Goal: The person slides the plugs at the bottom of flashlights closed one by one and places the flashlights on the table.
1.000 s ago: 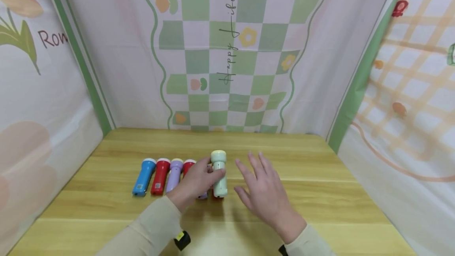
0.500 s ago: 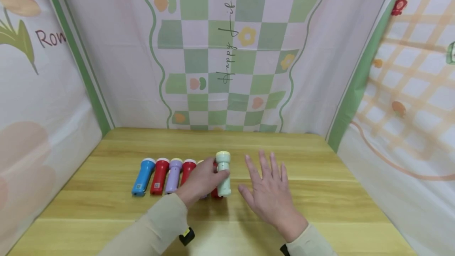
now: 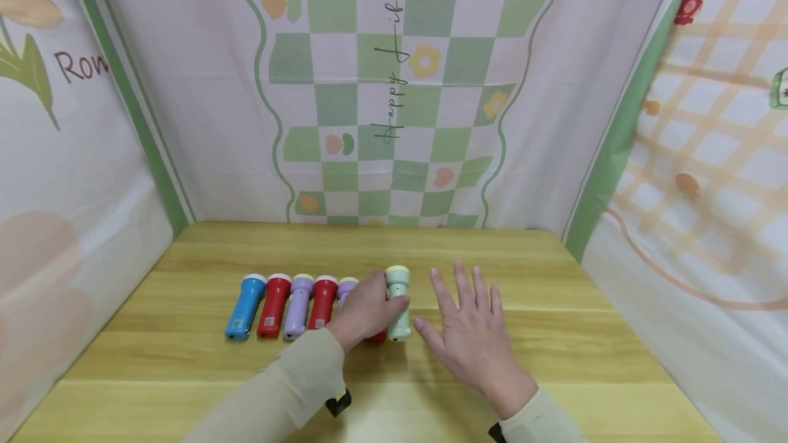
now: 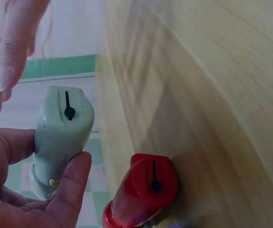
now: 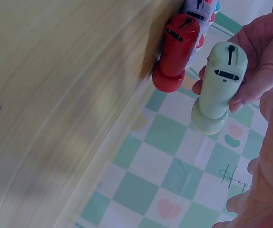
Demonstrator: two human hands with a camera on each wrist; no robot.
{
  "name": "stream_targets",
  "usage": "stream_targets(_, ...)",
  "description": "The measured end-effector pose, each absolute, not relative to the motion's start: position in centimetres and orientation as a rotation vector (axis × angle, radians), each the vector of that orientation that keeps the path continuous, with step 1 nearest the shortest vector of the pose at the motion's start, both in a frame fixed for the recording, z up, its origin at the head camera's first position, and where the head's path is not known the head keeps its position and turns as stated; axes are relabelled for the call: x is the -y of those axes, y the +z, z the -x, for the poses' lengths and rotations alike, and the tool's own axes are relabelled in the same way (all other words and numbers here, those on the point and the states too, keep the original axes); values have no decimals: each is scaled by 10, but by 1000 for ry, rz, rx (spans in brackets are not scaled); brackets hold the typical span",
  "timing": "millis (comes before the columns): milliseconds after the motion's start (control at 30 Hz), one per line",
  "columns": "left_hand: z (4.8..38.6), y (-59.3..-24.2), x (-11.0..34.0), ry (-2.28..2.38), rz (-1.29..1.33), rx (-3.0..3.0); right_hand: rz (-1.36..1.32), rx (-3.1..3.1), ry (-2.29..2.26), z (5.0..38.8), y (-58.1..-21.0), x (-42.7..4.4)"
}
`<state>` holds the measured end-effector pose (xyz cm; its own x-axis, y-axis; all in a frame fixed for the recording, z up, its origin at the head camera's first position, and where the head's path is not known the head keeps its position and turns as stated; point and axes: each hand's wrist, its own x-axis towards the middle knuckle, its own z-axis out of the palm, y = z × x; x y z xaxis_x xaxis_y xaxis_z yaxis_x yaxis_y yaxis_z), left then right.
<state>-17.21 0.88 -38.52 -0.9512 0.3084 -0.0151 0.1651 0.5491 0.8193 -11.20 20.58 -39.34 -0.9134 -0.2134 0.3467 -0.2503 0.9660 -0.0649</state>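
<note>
My left hand [image 3: 367, 307] pinches a pale green flashlight [image 3: 399, 313] between thumb and fingers. Both wrist views show that flashlight [image 4: 63, 135] held above the table. Just left of it a red flashlight [image 5: 178, 50] lies on the table, mostly covered by the left hand in the head view. To the right of the green flashlight, my right hand [image 3: 477, 337] hovers with its fingers spread, holding nothing. Its fingers show at the upper left of the left wrist view.
Left of the hands lies a row of flashlights: blue [image 3: 246, 307], red [image 3: 274, 306], purple [image 3: 299, 306], red [image 3: 323, 303] and a partly hidden purple one [image 3: 347, 287]. They rest on a wooden table [image 3: 542, 279], with printed curtains [image 3: 234, 122] around its back and sides.
My left hand has carried the green flashlight to the right, off from over the red one. The right hand has shifted slightly right and spread its fingers wider.
</note>
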Motion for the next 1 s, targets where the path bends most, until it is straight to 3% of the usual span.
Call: stream_targets(1000,187,-406,-51,925,-340,-2786,-338,2763,199,111,-394,-207)
